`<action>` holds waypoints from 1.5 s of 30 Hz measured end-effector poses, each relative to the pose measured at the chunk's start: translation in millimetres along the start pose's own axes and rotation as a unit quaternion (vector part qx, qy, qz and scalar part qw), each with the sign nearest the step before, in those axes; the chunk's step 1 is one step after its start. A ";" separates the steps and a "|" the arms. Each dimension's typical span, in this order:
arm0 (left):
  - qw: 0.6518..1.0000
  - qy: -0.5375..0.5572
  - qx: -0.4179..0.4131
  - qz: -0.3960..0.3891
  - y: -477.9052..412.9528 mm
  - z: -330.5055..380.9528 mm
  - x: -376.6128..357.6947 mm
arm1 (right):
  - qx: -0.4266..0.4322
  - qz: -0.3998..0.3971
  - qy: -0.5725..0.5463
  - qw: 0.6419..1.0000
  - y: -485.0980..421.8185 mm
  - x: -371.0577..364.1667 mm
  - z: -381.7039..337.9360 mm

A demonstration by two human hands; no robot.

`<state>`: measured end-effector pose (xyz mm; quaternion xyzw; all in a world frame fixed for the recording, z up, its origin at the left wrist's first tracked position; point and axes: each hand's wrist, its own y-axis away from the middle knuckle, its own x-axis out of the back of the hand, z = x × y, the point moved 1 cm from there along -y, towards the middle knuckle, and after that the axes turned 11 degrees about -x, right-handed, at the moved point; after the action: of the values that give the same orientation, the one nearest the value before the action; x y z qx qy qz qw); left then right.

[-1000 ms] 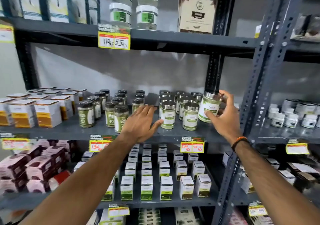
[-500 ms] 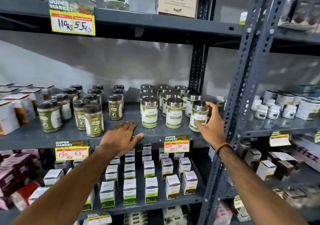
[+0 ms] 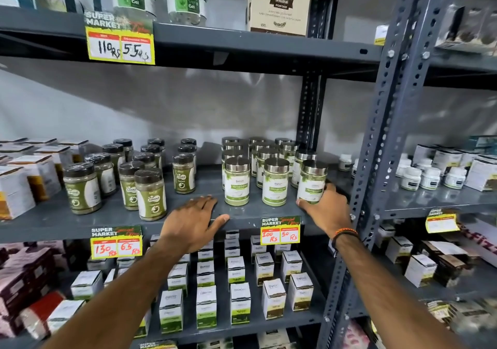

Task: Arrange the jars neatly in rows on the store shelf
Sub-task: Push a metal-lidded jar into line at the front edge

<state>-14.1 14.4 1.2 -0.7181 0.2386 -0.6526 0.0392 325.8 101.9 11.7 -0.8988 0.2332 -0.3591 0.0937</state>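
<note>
While the right hand [image 3: 326,209] clasps the front-right steel-lidded jar [image 3: 312,182] on the shelf [image 3: 80,223] and the left hand [image 3: 192,221] lies flat and empty, those rows look nearly done, the dark-lidded jars [image 3: 149,192] ragged.

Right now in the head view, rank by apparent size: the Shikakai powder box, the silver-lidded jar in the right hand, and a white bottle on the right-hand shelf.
1. Shikakai powder box, clearly largest.
2. Silver-lidded jar held by the right hand.
3. White bottle, smallest, though it stands farther back, so its true size is unsure.

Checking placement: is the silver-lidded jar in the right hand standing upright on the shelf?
Roughly upright. The jar stands lid-up at the shelf front; the right hand hides its base, so contact is unclear.
</note>
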 end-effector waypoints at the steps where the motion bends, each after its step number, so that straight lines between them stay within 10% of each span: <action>1: 1.000 -0.001 -0.001 0.001 0.2 0.2 0.5 | -0.006 0.002 0.007 1.000 -3.1 0.1 -1.2; 31: 1.000 0.000 0.003 0.009 0.6 1.1 -0.5 | -0.050 -0.007 -0.033 0.998 4.0 0.3 -5.2; 45: 0.999 0.049 -0.007 0.000 13.5 15.7 13.0 | 0.087 0.059 -0.140 0.985 51.8 25.4 -19.6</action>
<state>-2.6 -6.6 5.9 -0.6856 0.2446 -0.6852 0.0228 310.1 44.2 23.8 -0.9134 0.2384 -0.2421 0.2242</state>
